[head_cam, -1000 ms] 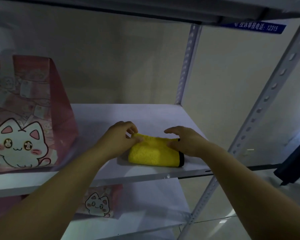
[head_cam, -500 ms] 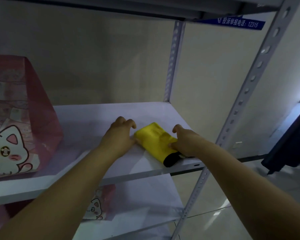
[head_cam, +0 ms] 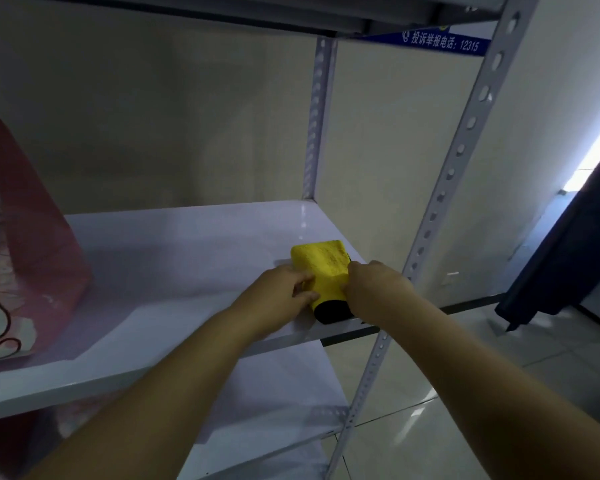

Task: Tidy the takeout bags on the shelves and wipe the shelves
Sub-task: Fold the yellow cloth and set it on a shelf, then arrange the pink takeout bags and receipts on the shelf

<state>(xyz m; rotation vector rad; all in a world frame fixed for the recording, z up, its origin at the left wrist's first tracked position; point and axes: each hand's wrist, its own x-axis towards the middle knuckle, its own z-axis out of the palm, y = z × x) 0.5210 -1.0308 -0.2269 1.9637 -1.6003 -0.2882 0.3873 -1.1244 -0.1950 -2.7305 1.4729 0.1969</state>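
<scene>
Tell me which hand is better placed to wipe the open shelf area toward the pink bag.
Probably left. The left hand holds the folded yellow microfibre cloth on the side facing the pink paper bag, with bare white shelf between. The right hand sits by the grey perforated post.

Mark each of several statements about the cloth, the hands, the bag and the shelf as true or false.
1. Both hands touch the yellow cloth. True: the left hand and the right hand are on its two sides.
2. The cloth lies at the left end of the shelf. False: it lies near the right front corner.
3. The pink bag stands on the same shelf, apart from the cloth. True.
4. The cloth is all yellow. False: its near end is black.
5. The bag is held by a hand. False: no hand touches it.
</scene>
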